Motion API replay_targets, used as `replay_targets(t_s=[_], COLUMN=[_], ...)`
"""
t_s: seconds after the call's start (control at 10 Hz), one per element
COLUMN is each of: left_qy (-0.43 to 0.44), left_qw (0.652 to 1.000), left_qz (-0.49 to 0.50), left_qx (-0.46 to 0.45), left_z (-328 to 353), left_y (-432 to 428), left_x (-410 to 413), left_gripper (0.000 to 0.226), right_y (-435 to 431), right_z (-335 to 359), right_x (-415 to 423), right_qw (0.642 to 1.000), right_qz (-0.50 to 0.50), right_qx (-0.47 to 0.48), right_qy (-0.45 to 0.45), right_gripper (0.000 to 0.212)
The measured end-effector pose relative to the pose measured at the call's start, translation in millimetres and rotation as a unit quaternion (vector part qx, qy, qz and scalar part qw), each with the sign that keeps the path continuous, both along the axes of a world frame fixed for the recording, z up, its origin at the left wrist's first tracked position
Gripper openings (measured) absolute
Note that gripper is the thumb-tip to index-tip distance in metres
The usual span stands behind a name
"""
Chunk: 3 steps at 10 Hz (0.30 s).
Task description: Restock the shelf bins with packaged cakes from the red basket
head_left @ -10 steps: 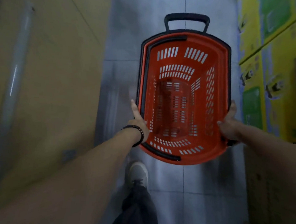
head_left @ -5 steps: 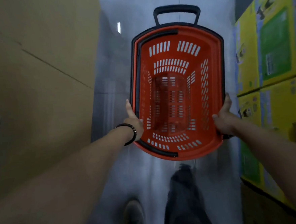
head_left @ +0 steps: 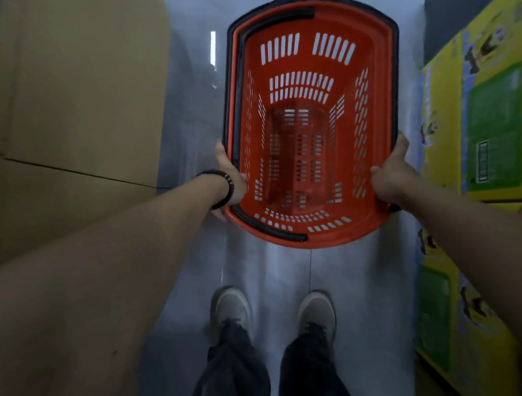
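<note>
Your left hand [head_left: 231, 175] and right hand [head_left: 391, 177] hold red basket [head_left: 300, 56] by side rims, fingers clenched | brown boxes [head_left: 76, 87] left, yellow cartons [head_left: 453, 141] near right | floor [head_left: 351, 268] lane between

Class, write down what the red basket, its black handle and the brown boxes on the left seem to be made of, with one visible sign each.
The red basket: moulded plastic, slightly glossy; one-piece slotted walls. Its black handle: probably plastic too, matte. The brown boxes: likely cardboard; dull tan faces, straight seam.
</note>
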<state>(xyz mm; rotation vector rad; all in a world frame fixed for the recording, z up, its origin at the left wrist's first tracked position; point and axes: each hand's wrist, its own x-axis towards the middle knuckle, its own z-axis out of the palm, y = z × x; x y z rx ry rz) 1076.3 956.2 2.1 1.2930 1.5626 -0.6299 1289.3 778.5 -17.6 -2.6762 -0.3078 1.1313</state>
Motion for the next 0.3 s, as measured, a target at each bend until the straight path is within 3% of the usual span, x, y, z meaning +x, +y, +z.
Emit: replay_targets(t_s=[0.1,0.2,0.3], left_qy=[-0.030,-0.059,-0.032], left_qw=[0.997,0.996,0.988], left_qz=[0.032,0.002,-0.062], left_qx=[0.059,0.074,0.138], left_z=[-3.8,-7.9,11.0], left_y=[4.2,8.6,13.9], left_x=[-4.1,-15.9,-23.4], left_gripper=[0.077,0.087,0.097], right_y=[5.0,4.1,-0.6], right_z=[6.9,16.8,38.1], right_x=[-0.3,1.6,-3.4], right_qw=[1.000,0.997,0.988], right_qz=[0.005,0.028,0.066], right_qx=[-0.025,-0.061,0.057], right_qy=[-0.006,-0.026,-0.126], right_gripper=[0.089,0.086,0.061])
